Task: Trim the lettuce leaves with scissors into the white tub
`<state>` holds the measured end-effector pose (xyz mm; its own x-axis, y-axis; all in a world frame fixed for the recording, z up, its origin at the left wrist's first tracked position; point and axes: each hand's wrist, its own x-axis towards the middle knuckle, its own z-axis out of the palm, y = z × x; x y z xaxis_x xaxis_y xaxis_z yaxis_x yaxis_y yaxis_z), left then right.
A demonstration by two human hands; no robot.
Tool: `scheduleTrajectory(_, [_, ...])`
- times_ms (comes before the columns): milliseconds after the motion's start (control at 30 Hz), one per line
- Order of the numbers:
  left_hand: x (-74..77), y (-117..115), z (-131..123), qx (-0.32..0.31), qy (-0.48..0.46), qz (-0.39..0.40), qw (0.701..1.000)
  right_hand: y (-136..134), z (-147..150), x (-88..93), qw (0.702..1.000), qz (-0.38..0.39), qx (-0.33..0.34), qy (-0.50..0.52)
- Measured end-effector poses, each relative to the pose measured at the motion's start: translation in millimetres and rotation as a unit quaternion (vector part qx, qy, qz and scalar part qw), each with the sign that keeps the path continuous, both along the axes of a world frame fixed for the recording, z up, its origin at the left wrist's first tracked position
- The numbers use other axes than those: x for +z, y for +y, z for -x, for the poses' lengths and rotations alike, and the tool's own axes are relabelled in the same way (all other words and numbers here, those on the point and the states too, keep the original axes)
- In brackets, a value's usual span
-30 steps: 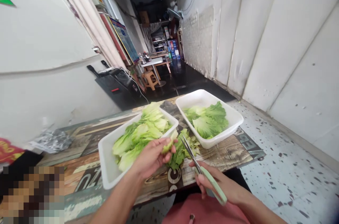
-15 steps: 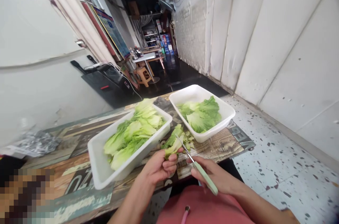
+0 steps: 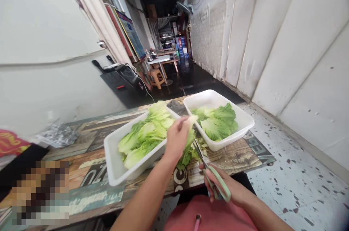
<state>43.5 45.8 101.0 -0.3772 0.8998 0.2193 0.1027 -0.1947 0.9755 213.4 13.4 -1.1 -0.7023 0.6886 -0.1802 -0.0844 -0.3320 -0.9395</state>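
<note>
The fingers (image 3: 182,123) of the left hand (image 3: 176,139) are closed around a lettuce leaf (image 3: 187,155). They hold it up above the counter (image 3: 234,154), in the gap between two white trays. The leaf's pale stem end pokes up past the fingertips, and its dark green frilly part hangs down below the palm.

The right hand (image 3: 232,191) is lower and nearer the body. Its fingers are curled through the handles of pale green scissors (image 3: 215,180). The metal blades point up and away, with their tips just beside the hanging part of the leaf. Whether the blades touch it cannot be told.

The left tray (image 3: 114,165) is heaped with long, light green lettuce leaves. The right tray (image 3: 245,122) holds a smaller pile of darker, frilly pieces. Small lettuce scraps (image 3: 201,146) lie on the counter between the trays. The counter has a printed wood pattern, and crumpled foil (image 3: 57,136) lies at its far left. To the right is a speckled floor (image 3: 286,172).
</note>
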Motion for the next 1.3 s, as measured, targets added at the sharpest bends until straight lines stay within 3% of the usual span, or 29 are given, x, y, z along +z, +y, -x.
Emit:
scheduleTrajectory(67, [10.0,17.3,-3.3,0.022,0.169,-0.03,0.985,0.0,2.4,-2.5,1.0,-0.002,0.01,-0.001])
scheduleTrajectory(133, [16.8,22.0,6.9,0.039,0.323,-0.052,0.944,0.7,2.0,-5.2,1.0,-0.002,0.014,-0.002])
scheduleTrajectory(200, [21.8,14.7,32.1,0.064,0.453,-0.039,0.889,1.8,-0.7,-7.4,1.0,-0.004,0.013,-0.008])
scheduleTrajectory(267, [26.8,3.2,68.3,0.087,0.551,0.041,0.829,2.7,-3.5,-8.9,1.0,-0.006,0.009,-0.013])
scheduleTrajectory(367, [33.6,-4.6,124.7,0.145,0.615,0.198,0.749,2.7,-3.6,-10.4,1.0,0.003,0.012,-0.008])
scheduleTrajectory(433, [34.5,-1.1,153.1,0.171,0.622,0.263,0.717,1.8,-0.5,-11.6,1.0,0.004,0.013,-0.002])
scheduleTrajectory(500, [31.4,5.3,172.0,0.162,0.627,0.289,0.705,0.6,3.0,-12.7,1.0,0.001,0.017,0.001])
scheduleTrajectory(600, [25.1,10.2,187.4,0.139,0.616,0.255,0.732,-0.8,5.3,-13.2,1.0,-0.001,0.023,0.005])
scheduleTrajectory(700, [26.3,5.2,189.1,0.235,0.557,0.146,0.783,-1.3,3.0,-10.6,1.0,-0.009,0.027,0.008])
scheduleTrajectory(767, [31.2,-2.0,177.8,0.287,0.498,0.058,0.816,-1.6,0.4,-7.0,0.999,-0.025,0.03,0.001])
scheduleTrajectory(867, [35.0,-14.0,138.0,0.217,0.4,-0.017,0.891,-3.2,-3.5,0.3,0.996,-0.083,0.03,-0.022])
scheduleTrajectory(967, [24.2,-22.2,86.4,0.115,0.324,0.007,0.939,-6.0,-7.3,7.5,0.988,-0.149,0.025,-0.045])
scheduleTrajectory(1067, [0.6,-23.3,48.9,0.078,0.256,0.048,0.962,-7.8,-10.1,11.2,0.985,-0.162,0.023,-0.052])
scheduleTrajectory(1200, [-29.3,-18.3,31.0,0.041,0.135,0.092,0.986,-4.8,-10.7,8.9,0.988,-0.146,0.017,-0.05])
scheduleTrajectory(1300, [-40.9,-16.3,27.5,0.004,0.081,0.112,0.99,-1.1,-9.9,7.0,0.989,-0.141,0.015,-0.049])
